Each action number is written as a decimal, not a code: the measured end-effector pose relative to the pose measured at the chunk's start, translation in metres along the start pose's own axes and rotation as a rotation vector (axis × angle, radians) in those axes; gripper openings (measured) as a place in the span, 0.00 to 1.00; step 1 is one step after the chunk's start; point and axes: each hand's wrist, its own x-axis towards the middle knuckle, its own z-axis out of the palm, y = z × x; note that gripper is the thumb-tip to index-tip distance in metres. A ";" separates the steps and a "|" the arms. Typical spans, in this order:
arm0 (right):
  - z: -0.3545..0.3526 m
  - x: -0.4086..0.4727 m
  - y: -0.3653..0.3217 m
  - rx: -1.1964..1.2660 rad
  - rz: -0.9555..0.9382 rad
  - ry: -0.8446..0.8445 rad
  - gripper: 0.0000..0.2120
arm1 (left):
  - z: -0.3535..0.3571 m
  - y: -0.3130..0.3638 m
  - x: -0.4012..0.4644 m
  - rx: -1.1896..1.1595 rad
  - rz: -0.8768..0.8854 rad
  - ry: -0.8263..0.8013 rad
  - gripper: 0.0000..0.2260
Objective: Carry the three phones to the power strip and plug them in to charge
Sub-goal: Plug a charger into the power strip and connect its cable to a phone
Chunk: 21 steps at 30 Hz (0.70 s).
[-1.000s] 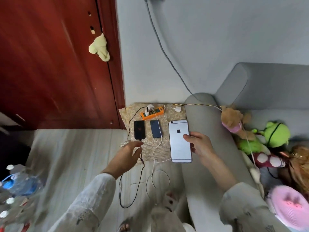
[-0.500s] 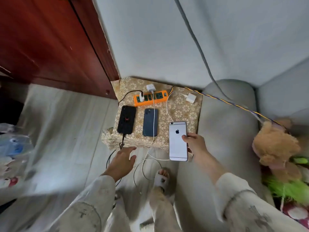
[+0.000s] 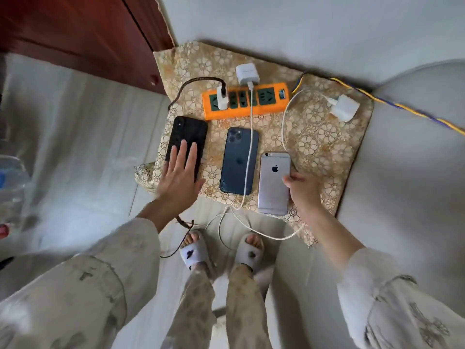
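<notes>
Your left hand (image 3: 180, 176) lies flat, fingers straight, on the black phone (image 3: 187, 139). Your right hand (image 3: 303, 191) grips the silver iPhone (image 3: 273, 182) by its right edge, thumb on its back. Between your hands lies the blue iPhone (image 3: 239, 161), a white cable (image 3: 249, 137) crossing it. Beyond your fingertips: the orange power strip (image 3: 245, 100) on the floral-covered surface (image 3: 314, 139). A loose white charger (image 3: 344, 107) sits beyond your right hand.

orange power strip (image 3: 245, 105) w/ dark green sockets. phones: black phone (image 3: 187, 138), dark blue phone (image 3: 239, 159), silver phone (image 3: 273, 182). white chargers & cables, one dark brown cable (image 3: 193, 81). cloth (image 3: 317, 137) tan w/ gold floral print. yellow-blue braided cord (image 3: 402, 107). red-brown door (image 3: 75, 28).
</notes>
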 end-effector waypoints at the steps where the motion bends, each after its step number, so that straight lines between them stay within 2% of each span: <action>1: 0.001 -0.002 -0.001 -0.056 -0.048 0.063 0.10 | -0.002 -0.001 0.008 -0.008 -0.008 -0.009 0.34; 5: -0.001 -0.013 -0.006 -0.272 -0.224 0.211 0.09 | 0.000 0.000 0.024 0.085 -0.054 -0.088 0.40; 10: -0.009 -0.007 -0.038 -0.529 -0.321 0.159 0.13 | -0.003 -0.001 0.027 0.150 -0.042 -0.104 0.42; 15: 0.010 0.013 -0.106 -0.458 -0.568 0.109 0.11 | -0.007 -0.006 0.026 0.139 -0.053 -0.086 0.45; 18: 0.032 0.038 -0.150 -0.506 -0.637 0.132 0.17 | -0.003 -0.005 0.027 0.134 -0.070 -0.056 0.45; 21: 0.049 0.065 -0.179 -0.757 -0.651 0.222 0.24 | 0.002 -0.008 0.028 0.131 -0.073 -0.036 0.45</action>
